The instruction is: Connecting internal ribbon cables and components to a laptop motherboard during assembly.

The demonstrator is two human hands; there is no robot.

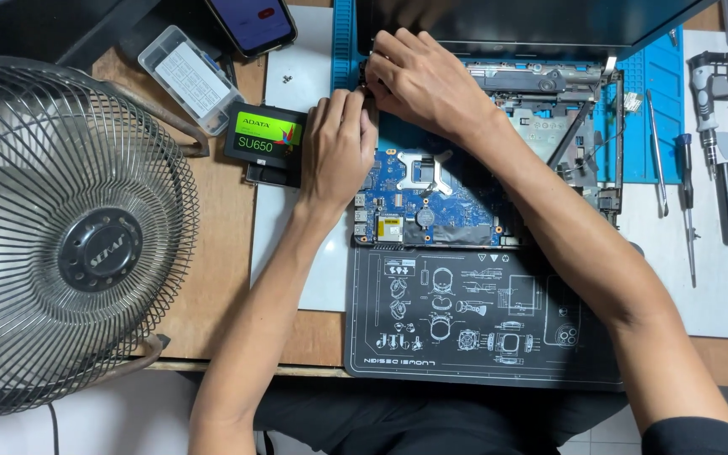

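Bottom of frame: the person's lap, then the table edge. A dark work mat [482, 316] printed with white line drawings lies just beyond it.

Centre: an opened laptop chassis [499, 160] with the bottom cover off. The blue motherboard [419, 198] is exposed, a silver cross-shaped bracket [425, 167] on it; the bay at centre right looks stripped to bare metal. Judged from this, disassembly is well along, but the board still sits in its frame.

Left hand [336, 150] lies flat, fingers together, pressing on the chassis's left edge just beside the board; it steadies and grips nothing. Right hand [419, 80] is curled at the chassis's upper-left corner near the hinge, fingertips pinched on something small. What they pinch cannot be told.

Left of the left hand: a black solid-state drive [264, 135] with a green label, out of the machine. Far left: a desk fan [69, 232].

Right side: screwdrivers [686, 198] and a pry tool on a white sheet. Top: a phone [253, 21], a clear parts box [187, 77], and the blue mat [650, 109] under the chassis.
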